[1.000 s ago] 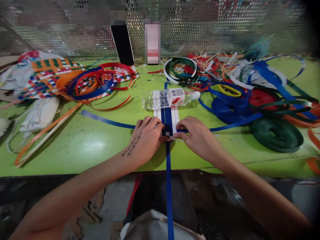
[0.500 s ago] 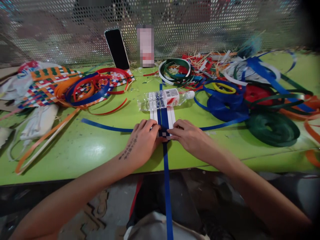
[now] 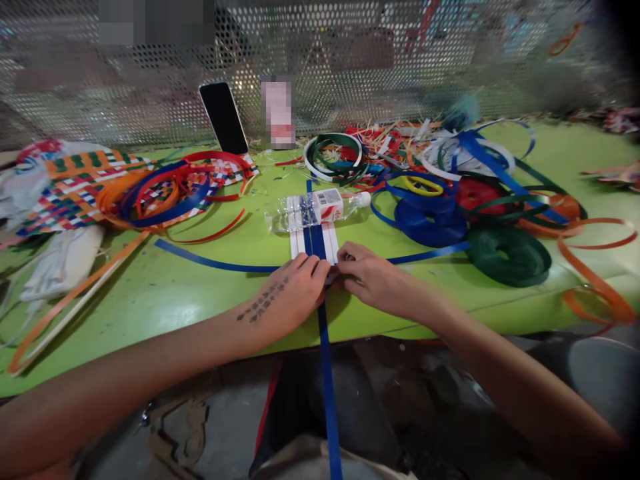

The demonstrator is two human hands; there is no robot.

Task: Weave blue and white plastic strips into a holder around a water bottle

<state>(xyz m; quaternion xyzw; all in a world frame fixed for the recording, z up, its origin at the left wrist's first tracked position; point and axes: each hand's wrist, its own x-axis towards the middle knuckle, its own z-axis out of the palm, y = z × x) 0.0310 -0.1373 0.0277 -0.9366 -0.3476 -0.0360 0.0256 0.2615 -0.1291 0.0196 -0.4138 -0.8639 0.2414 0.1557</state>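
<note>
Blue and white plastic strips (image 3: 321,244) lie side by side on the green table, running away from me. Across them rests a clear plastic bottle (image 3: 280,215) with a white cap and a red-and-white label. My left hand (image 3: 300,283) covers the near end of the strips, its fingers closed and pressing on them. At their right edge my right hand (image 3: 373,272) pinches the near end, thumb and fingers together. The crossing under my fingertips is mostly hidden. One long blue strip (image 3: 327,373) hangs over the table edge toward me; another blue strip (image 3: 215,263) extends sideways past both hands.
Rolls of blue strapping (image 3: 431,223) and green strapping (image 3: 510,257) lie to the right, with loose orange strip (image 3: 590,267) beyond. At left are a multicoloured woven piece (image 3: 65,197) and strip coils. A phone (image 3: 224,119) leans against the perforated metal panel (image 3: 340,73).
My left hand has slid right and now covers more of the strips' near end, close to my right hand. The right fingers are more curled. The whole view has shifted slightly.
</note>
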